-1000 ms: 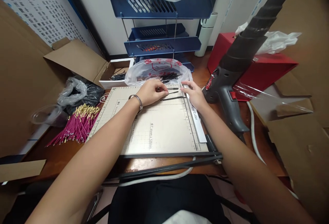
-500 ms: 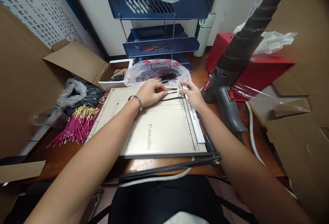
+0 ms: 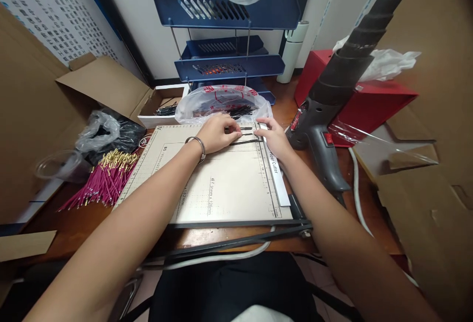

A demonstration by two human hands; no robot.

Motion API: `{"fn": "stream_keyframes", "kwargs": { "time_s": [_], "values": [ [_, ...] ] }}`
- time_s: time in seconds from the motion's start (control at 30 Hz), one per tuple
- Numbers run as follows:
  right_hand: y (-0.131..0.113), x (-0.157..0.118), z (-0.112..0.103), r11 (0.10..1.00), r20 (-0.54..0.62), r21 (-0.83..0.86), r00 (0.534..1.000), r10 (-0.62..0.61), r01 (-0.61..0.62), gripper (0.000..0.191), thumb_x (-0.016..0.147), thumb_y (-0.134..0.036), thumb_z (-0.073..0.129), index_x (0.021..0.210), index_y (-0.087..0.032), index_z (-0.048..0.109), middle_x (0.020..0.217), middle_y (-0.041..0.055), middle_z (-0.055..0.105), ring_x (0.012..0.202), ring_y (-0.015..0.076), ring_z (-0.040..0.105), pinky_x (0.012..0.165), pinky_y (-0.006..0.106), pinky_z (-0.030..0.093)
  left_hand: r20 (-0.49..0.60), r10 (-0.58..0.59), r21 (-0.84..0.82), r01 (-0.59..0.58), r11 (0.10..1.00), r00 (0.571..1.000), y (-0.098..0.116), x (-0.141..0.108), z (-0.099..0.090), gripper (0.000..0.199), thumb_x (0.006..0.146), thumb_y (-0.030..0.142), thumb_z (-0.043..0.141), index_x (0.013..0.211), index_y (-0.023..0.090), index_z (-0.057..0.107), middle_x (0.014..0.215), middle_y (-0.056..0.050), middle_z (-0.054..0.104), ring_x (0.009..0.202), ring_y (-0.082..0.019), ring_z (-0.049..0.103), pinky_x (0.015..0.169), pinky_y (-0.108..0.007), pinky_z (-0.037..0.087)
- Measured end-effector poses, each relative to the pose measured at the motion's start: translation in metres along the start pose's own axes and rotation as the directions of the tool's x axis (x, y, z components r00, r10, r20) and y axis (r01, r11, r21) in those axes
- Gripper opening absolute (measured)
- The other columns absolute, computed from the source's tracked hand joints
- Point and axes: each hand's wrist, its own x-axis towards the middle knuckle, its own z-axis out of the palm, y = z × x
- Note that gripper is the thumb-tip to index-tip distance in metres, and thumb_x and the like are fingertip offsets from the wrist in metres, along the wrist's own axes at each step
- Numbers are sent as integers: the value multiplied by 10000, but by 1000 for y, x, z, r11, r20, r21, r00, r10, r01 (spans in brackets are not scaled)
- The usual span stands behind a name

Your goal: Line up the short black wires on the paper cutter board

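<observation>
At the far edge of the paper cutter (image 3: 221,184), both hands line up thin black tubes (image 3: 247,134) across the ruled board. Left hand (image 3: 216,133): fingers curled, tips pressing the tubes flat against the board. Right hand (image 3: 273,137): fingers loosely bent, tips touching the tube ends beside the cutter's white guard strip (image 3: 277,174); whether any tube is pinched cannot be told. Good practice is judged to be keeping the ends flush and parallel to the grid lines. Nearby: plastic bag (image 3: 221,101) of tubes, magenta wires (image 3: 105,181), heat gun (image 3: 328,110).
</observation>
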Motion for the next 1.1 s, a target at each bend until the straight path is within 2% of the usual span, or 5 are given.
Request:
{"fn": "stream_keyframes", "kwargs": {
  "time_s": [0.33,0.5,0.7,1.1],
  "values": [
    [3,2,-3,997,6,-69,999,-40,40,452,563,-272,681,1011,-236,635,1123,52,705,1187,285,598,1136,468,424,-7,-9,9,9,1000,1000,1,4,4,122,867,288,735,808,191,777,782,-33,681,821,-200,579,844,-350,428],
    [6,3,-4,994,26,-98,998,-53,55,476,580,-279,706,1048,-215,648,1159,89,700,1204,304,602,1127,485,438,-7,-2,-11,2,1000,1000,0,3,4,140,865,297,727,786,189,768,763,-33,679,801,-199,575,824,-350,434],
    [9,5,-5,994,41,-79,997,-69,72,468,594,-266,722,1053,-234,634,1138,55,709,1153,275,631,1127,475,446,-9,-8,4,8,1000,1000,1,4,4,133,872,296,730,801,193,774,766,-31,679,814,-201,578,830,-351,432],
    [7,3,-3,996,30,-75,998,-51,54,474,568,-274,724,1028,-237,616,1128,55,696,1161,283,618,1140,490,429,-5,-11,18,11,1000,1000,2,6,6,149,878,310,713,810,194,777,792,-38,694,813,-201,579,810,-349,421]
  ]
}}
